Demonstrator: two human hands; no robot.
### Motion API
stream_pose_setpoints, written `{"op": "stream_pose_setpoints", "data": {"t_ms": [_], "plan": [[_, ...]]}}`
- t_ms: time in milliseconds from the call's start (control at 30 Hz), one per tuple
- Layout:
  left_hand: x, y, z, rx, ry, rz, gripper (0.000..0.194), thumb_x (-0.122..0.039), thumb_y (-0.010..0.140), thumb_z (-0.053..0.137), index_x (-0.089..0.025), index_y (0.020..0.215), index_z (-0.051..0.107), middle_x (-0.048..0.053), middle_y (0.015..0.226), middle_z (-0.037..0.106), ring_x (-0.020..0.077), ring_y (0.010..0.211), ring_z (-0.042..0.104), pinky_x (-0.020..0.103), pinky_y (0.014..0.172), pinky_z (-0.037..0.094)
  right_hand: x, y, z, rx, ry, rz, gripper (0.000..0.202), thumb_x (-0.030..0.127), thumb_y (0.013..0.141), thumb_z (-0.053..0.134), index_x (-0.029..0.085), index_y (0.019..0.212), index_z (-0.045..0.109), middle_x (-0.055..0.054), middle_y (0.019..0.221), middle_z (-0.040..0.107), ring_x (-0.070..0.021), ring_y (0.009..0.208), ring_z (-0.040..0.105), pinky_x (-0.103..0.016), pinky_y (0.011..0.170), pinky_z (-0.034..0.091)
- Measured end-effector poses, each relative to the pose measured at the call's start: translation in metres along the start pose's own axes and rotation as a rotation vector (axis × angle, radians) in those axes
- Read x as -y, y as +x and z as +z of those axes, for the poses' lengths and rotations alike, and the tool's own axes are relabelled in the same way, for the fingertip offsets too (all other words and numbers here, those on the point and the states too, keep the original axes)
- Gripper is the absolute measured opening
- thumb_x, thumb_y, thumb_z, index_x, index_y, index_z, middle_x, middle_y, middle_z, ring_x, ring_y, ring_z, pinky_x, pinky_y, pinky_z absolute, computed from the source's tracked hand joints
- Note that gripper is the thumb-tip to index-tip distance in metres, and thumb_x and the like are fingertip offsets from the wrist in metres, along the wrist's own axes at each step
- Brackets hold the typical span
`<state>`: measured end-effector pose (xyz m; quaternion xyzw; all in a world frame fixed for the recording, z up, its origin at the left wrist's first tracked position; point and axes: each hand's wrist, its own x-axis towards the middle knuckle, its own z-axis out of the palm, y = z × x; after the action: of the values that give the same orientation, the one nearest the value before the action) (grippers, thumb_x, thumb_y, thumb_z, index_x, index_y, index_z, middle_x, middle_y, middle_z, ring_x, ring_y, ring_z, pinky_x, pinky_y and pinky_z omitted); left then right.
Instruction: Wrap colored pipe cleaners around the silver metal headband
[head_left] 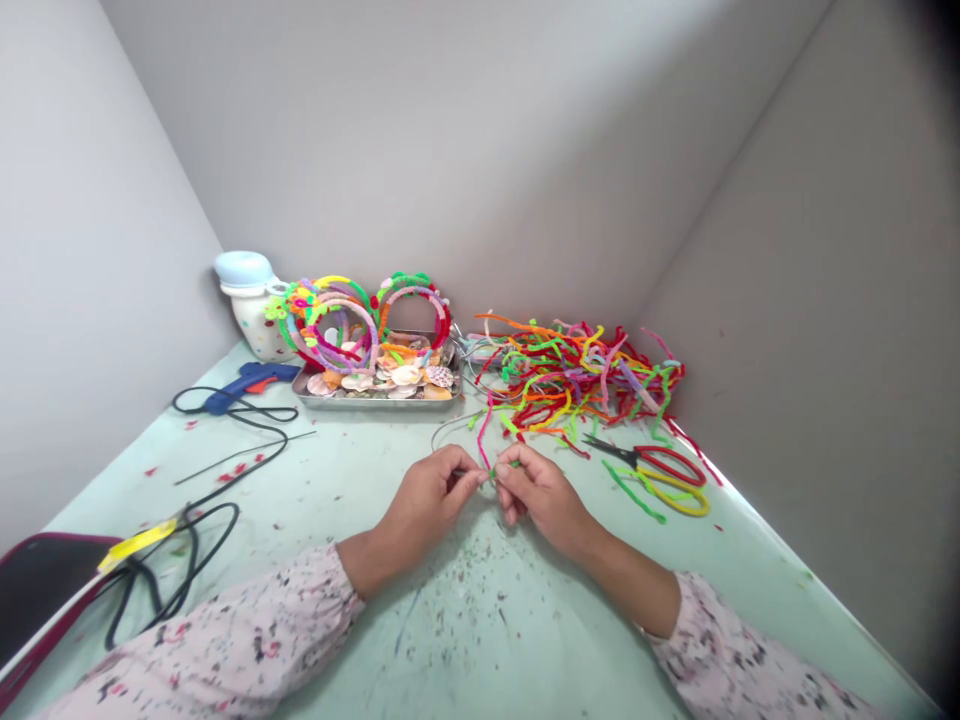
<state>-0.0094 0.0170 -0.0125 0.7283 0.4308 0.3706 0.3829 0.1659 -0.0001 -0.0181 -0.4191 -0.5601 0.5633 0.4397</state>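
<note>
My left hand (431, 495) and my right hand (546, 495) meet above the middle of the table, both closed in a pinch with fingertips nearly touching. Between them a pink pipe cleaner (482, 436) stands up from the fingertips, its top bent. At its base a small green pipe cleaner (493, 474) shows, mostly covered by my right fingers. A thin grey wire (444, 428) curves behind my left hand; whether my fingers hold it is hidden. Scissors (660, 468) with red and yellow handles lie right of my right hand, by a loose green pipe cleaner (634, 497).
A metal tray (375, 404) of shells bears several colourful headbands (341, 325). A heap of pipe cleaners (577, 375) lies at the back right. Left are a white jar (259, 320), a blue glue gun (247, 382) and its looping black cord (262, 468). Grey walls (465, 150) enclose the table.
</note>
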Motion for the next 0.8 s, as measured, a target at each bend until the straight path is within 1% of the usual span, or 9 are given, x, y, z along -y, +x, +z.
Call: {"op": "stream_pose_setpoints", "data": {"t_ms": [167, 333, 433, 600, 800], "plan": [[-0.0037, -0.0006, -0.0018, 0.035, -0.083, -0.021, 0.022, -0.035, 0.085, 0.051, -0.016, 0.079, 0.059, -0.003, 0.058, 0.049, 0.0099, 0.052, 0.041, 0.02, 0.05, 0.033, -0.0001, 0.0003, 0.0001, -0.006, 0.003, -0.009, 0.024, 0.042, 0.087, 0.053, 0.02, 0.082, 0.048, 0.006, 0.058, 0.054, -0.008, 0.043, 0.05, -0.02, 0.043, 0.036], [-0.0045, -0.0012, -0.0029, 0.059, -0.097, 0.009, 0.018, -0.031, 0.084, 0.052, -0.014, 0.083, 0.059, -0.002, 0.063, 0.054, 0.0098, 0.056, 0.044, 0.02, 0.052, 0.035, -0.0006, 0.0004, -0.0003, -0.01, 0.008, -0.014, 0.023, 0.041, 0.087, 0.053, 0.02, 0.082, 0.048, 0.006, 0.057, 0.054, -0.0073, 0.042, 0.05, -0.019, 0.043, 0.036], [-0.0023, -0.0014, -0.0017, 0.039, -0.054, 0.015, 0.019, -0.032, 0.084, 0.052, -0.014, 0.083, 0.06, 0.0, 0.068, 0.057, 0.0108, 0.059, 0.048, 0.021, 0.054, 0.037, 0.0001, 0.0001, 0.0, -0.004, 0.012, -0.007, 0.023, 0.042, 0.086, 0.054, 0.02, 0.082, 0.048, 0.007, 0.057, 0.054, -0.0074, 0.041, 0.05, -0.019, 0.042, 0.036], [0.0, -0.0027, 0.0009, -0.014, 0.051, 0.037, 0.017, -0.031, 0.084, 0.052, -0.016, 0.081, 0.06, 0.0, 0.067, 0.057, 0.0116, 0.06, 0.049, 0.022, 0.055, 0.037, 0.0008, 0.0, 0.0008, -0.01, -0.001, -0.001, 0.024, 0.043, 0.086, 0.053, 0.02, 0.081, 0.048, 0.007, 0.056, 0.054, -0.0078, 0.04, 0.05, -0.019, 0.042, 0.035], [0.0004, -0.0025, 0.001, -0.016, 0.029, 0.063, 0.015, -0.029, 0.084, 0.053, -0.016, 0.082, 0.06, 0.0, 0.071, 0.059, 0.0115, 0.062, 0.05, 0.022, 0.057, 0.039, -0.0005, 0.0003, 0.0002, -0.012, 0.004, -0.008, 0.025, 0.043, 0.086, 0.053, 0.02, 0.081, 0.048, 0.007, 0.056, 0.054, -0.0077, 0.04, 0.05, -0.019, 0.042, 0.036]]}}
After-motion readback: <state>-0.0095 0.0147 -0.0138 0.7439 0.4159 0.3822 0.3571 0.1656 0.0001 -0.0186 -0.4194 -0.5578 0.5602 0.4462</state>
